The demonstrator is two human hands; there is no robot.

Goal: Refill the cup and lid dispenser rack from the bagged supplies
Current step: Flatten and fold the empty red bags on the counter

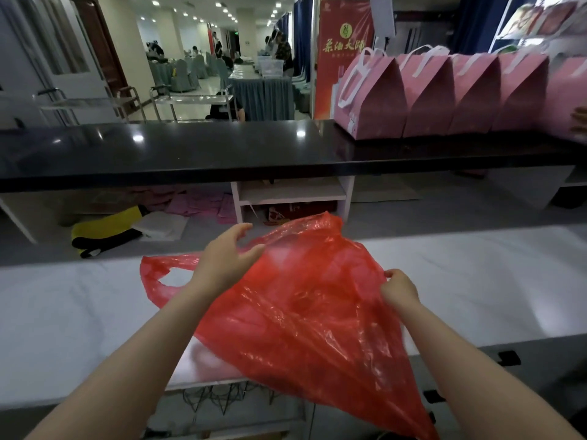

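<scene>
A red translucent plastic bag [305, 306] hangs over the white counter [476, 281], stretched between my hands. My left hand [225, 262] reaches into its upper left side with fingers spread and relaxed, one loop handle lying to its left. My right hand [400, 289] pinches the bag's right edge with curled fingers. The bag looks limp; I cannot make out cups or lids inside it. A wire rack [219, 398] shows below the counter's front edge, partly hidden by the bag.
A black glossy bar top [190, 147] runs across behind the counter. Several pink gift bags [444, 93] stand on its right end. Yellow and black cloth [104, 230] lies on the floor under the bar. Another person's fingers [579, 120] show at the far right.
</scene>
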